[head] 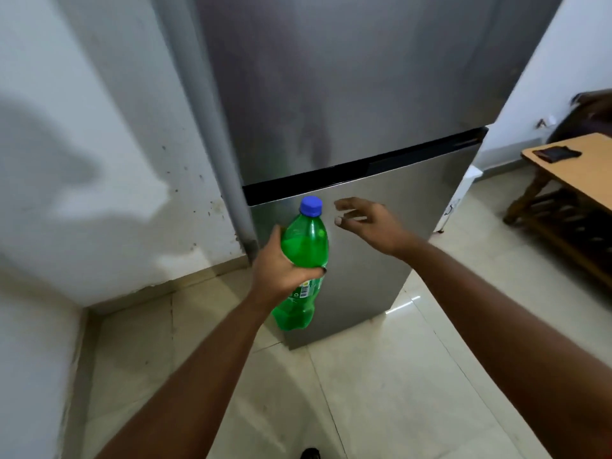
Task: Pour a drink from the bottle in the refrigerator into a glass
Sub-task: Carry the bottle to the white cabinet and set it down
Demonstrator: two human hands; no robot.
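Note:
A green plastic bottle (306,246) with a blue cap is held upright in front of the refrigerator, and my left hand (281,270) is wrapped around its middle. Green liquid fills most of it. My right hand (371,223) hovers just right of the cap with fingers spread, close to the lower door and holding nothing. The silver refrigerator (347,104) has both doors closed, with a black seam between upper and lower door. No glass is in view.
A white wall (82,160) stands close on the left. A wooden table (583,173) with a dark flat object (558,153) on it sits at the right. Pale floor tiles (381,376) spread below my arms.

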